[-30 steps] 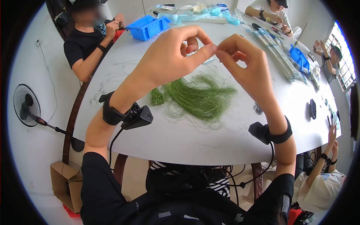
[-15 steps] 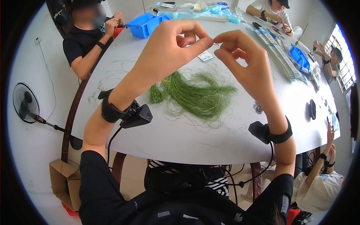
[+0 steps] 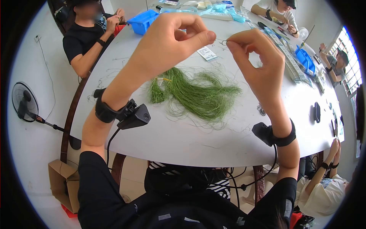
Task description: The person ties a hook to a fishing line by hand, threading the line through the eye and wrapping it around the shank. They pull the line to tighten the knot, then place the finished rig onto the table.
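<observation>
White walls (image 3: 26, 152) stand round a broad white bench (image 3: 175, 147), which carries a green bundle (image 3: 202, 95) of fine strands with a yellowish tie (image 3: 164, 79) toward its left end. Left of the bundle, at the bench edge, is a person in black (image 3: 85, 47); far beyond it to the right is a person in a white top (image 3: 288, 19), and right of it but nearer, one in a pale top (image 3: 318, 196). Well left of the bundle, by the wall, stands a fan (image 3: 24, 103). One blue bin (image 3: 141, 23) sits beyond the bundle to its left, another blue bin (image 3: 304, 58) beyond it to its right.

Both bare hands show past the bundle's far side, apart from each other. The left hand (image 3: 207, 31) is curled, thumb near forefinger; whether it grips anything cannot be told. The right hand (image 3: 228, 40) is nearly closed, thumb and forefinger pinching something tiny. Just beyond the bundle lies a printed white packet (image 3: 207, 53); right of it, a dark clump (image 3: 261, 110). Smallest is the pinched thing, a dark curved piece (image 3: 223, 42), beyond the bundle.
</observation>
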{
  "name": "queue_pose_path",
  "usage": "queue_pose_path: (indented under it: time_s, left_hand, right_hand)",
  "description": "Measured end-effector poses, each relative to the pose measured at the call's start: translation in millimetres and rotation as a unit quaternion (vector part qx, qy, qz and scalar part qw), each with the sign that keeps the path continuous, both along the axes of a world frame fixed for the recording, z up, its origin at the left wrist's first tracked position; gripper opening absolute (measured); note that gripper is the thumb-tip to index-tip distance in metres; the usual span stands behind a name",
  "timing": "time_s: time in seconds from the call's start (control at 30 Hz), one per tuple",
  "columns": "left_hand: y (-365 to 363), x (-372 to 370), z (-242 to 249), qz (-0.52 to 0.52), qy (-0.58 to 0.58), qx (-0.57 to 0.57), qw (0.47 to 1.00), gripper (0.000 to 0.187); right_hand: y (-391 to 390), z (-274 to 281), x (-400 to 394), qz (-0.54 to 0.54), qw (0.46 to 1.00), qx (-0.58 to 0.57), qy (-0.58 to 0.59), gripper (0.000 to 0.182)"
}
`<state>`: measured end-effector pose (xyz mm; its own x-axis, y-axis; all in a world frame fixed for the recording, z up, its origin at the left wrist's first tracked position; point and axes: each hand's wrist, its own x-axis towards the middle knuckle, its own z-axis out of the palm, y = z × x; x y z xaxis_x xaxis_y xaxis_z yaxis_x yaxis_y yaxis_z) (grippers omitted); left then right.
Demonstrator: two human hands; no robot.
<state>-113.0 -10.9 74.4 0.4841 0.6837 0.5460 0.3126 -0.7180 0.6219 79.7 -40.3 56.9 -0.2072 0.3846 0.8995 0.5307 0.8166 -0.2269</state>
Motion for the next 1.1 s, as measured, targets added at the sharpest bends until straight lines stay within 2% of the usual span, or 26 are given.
queue_pose_path:
  time_s: [0.17, 0.27, 0.67, 0.77, 0.87, 0.97, 1.1]
  left_hand:
    - [8, -15, 13, -0.010, 0.084, 0.003, 0.996, 0.021]
    - [18, -24, 13, -0.053, 0.111, -0.032, 0.992, 0.021]
    - [40, -61, 30, 0.002, 0.241, -0.057, 0.969, 0.021]
    - [45, -69, 23, -0.053, 0.280, -0.022, 0.958, 0.020]
    - [51, -69, 13, -0.001, 0.255, 0.112, 0.961, 0.028]
    - [51, -42, 9, -0.058, 0.101, 0.024, 0.993, 0.031]
    - [23, -1, -5, -0.157, -0.014, -0.158, 0.975, 0.033]
  right_hand:
    - [1, 1, 2, -0.003, 1.000, 0.008, -0.007, 0.008]
    - [1, 0, 3, -0.007, 1.000, 0.006, -0.015, 0.008]
    - [3, 2, 6, -0.015, 1.000, -0.008, -0.026, 0.007]
    - [2, 1, 4, -0.014, 0.999, -0.021, -0.035, 0.007]
    - [2, -2, 2, -0.007, 0.999, -0.031, -0.038, 0.007]
    - [2, -4, 0, -0.003, 0.999, -0.035, -0.038, 0.007]
    - [1, -6, -3, -0.008, 0.999, -0.040, -0.036, 0.008]
